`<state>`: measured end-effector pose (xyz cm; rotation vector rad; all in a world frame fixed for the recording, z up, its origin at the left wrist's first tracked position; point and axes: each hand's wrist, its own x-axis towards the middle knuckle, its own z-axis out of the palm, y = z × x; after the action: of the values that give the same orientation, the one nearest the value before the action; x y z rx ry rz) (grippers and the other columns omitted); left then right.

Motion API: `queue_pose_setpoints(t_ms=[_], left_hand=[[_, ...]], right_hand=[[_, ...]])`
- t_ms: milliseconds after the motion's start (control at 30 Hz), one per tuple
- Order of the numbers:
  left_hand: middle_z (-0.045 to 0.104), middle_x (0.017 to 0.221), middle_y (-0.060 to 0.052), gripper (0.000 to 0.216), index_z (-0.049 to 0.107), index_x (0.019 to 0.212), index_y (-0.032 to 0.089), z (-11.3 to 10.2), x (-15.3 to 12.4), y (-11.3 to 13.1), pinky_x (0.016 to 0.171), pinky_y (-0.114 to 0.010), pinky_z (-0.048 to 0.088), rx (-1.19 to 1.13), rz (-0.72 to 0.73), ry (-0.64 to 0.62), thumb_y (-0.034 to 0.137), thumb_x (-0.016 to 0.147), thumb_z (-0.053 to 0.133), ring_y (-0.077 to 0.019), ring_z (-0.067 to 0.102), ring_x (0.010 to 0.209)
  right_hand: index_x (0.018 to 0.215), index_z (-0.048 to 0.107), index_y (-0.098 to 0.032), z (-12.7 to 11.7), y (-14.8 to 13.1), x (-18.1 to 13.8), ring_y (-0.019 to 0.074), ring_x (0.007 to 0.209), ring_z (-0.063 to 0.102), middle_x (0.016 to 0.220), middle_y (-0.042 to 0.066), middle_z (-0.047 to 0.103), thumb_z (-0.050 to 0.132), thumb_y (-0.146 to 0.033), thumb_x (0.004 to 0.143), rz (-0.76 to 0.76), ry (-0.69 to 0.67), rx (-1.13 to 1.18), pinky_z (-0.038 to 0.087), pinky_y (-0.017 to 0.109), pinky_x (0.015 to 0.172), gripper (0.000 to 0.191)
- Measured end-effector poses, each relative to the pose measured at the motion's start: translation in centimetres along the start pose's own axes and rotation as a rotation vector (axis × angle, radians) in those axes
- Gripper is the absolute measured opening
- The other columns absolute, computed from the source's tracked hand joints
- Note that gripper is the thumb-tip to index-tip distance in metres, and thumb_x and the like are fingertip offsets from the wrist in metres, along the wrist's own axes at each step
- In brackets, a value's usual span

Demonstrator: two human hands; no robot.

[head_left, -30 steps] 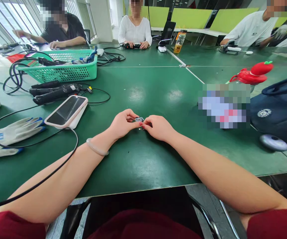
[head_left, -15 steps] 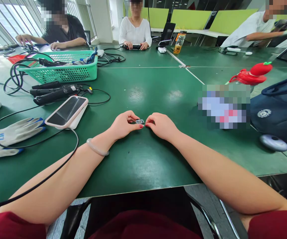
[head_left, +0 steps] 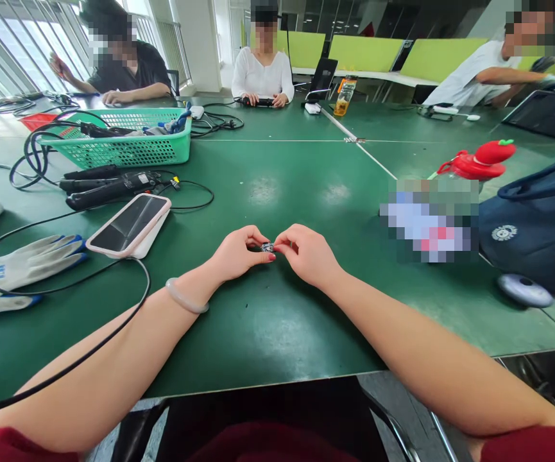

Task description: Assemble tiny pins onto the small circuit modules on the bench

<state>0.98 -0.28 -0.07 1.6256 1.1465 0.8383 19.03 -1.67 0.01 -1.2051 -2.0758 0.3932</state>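
Between the thumb and fingers of my left hand (head_left: pixel 239 255) is a small black-and-white patterned piece (head_left: pixel 267 247), too small to identify. My right hand (head_left: pixel 308 255) has its thumb and index finger pinched together at the right edge of that piece. Both hands are just above the green table (head_left: pixel 277 321), with their fingertips almost meeting. The fingers partly cover the piece, so its full shape is hidden.
On the left are a phone (head_left: pixel 130 224), work gloves (head_left: pixel 31 266), black handheld devices (head_left: pixel 111 186) and a green basket (head_left: pixel 133 151). A black cable (head_left: pixel 147 282) loops over my left forearm. To the right stand a dark blue bag (head_left: pixel 537 224) and a red-lidded bottle (head_left: pixel 474 160). Several people sit around the table.
My right fingers have shifted up and left against the patterned piece, which now shows less between the fingertips. The view has tilted slightly upward. A person at the far left has raised a hand.
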Motion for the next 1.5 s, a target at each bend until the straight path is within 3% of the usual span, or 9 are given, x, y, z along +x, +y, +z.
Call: queue_pose_setpoints(t_ms=[533, 767, 1067, 1233, 1400, 1500], left_hand=[[0.068, 0.078, -0.002, 0.034, 0.057, 0.077, 0.016, 0.0, 0.0, 0.1, 0.076, -0.034, 0.049, -0.047, 0.004, 0.008, 0.028, 0.056, 0.080, -0.0166, 0.064, 0.076], [0.070, 0.079, -0.003, 0.032, 0.058, 0.079, 0.016, 0.0, 0.0, 0.1, 0.073, -0.033, 0.049, -0.103, 0.009, 0.071, 0.027, 0.058, 0.079, -0.0156, 0.064, 0.073], [0.072, 0.086, -0.005, 0.039, 0.065, 0.097, 0.014, 0.2, -0.2, 0.3, 0.090, -0.035, 0.048, -0.400, -0.099, 0.005, 0.027, 0.064, 0.079, -0.0154, 0.066, 0.085], [0.072, 0.092, -0.006, 0.033, 0.066, 0.095, 0.013, 0.5, -0.4, 0.9, 0.089, -0.032, 0.049, -0.541, -0.151, -0.003, 0.027, 0.067, 0.078, -0.0145, 0.065, 0.087], [0.072, 0.090, -0.006, 0.029, 0.066, 0.095, 0.014, 0.2, -0.4, 1.0, 0.087, -0.033, 0.050, -0.420, -0.157, 0.049, 0.024, 0.069, 0.073, -0.0146, 0.066, 0.083], [0.072, 0.093, -0.007, 0.028, 0.067, 0.099, 0.015, -1.2, 0.0, 0.6, 0.085, -0.034, 0.050, -0.088, -0.100, 0.148, 0.022, 0.072, 0.067, -0.0170, 0.066, 0.082]], right_hand=[[0.080, 0.068, -0.019, -0.1, -0.3, -0.2, 0.0116, 0.067, 0.052, 0.078, 0.001, 0.061, 0.062, -0.017, 0.085, -0.003, 0.019, -0.028, 0.040, 0.024, 0.064, 0.009], [0.097, 0.070, -0.021, -0.4, 0.2, -0.2, 0.0121, 0.063, 0.050, 0.078, 0.001, 0.061, 0.064, -0.024, 0.084, 0.011, 0.025, -0.020, 0.041, 0.026, 0.064, 0.015], [0.086, 0.069, -0.019, 0.0, 0.1, -0.2, 0.0117, 0.064, 0.051, 0.078, 0.001, 0.060, 0.064, -0.035, 0.084, 0.003, 0.056, -0.073, 0.038, 0.024, 0.060, 0.017], [0.087, 0.066, -0.019, 0.4, -0.3, -0.2, 0.0130, 0.070, 0.055, 0.084, 0.002, 0.062, 0.063, -0.034, 0.085, -0.023, 0.059, -0.169, 0.039, 0.024, 0.063, 0.015], [0.090, 0.066, -0.020, 0.7, -0.1, 0.0, 0.0135, 0.072, 0.056, 0.085, 0.002, 0.062, 0.063, -0.036, 0.086, -0.035, 0.028, -0.179, 0.039, 0.025, 0.063, 0.017], [0.094, 0.067, -0.020, 0.4, 0.5, 0.2, 0.0120, 0.065, 0.051, 0.081, 0.001, 0.061, 0.063, -0.037, 0.085, -0.002, 0.037, -0.128, 0.039, 0.025, 0.062, 0.019]])
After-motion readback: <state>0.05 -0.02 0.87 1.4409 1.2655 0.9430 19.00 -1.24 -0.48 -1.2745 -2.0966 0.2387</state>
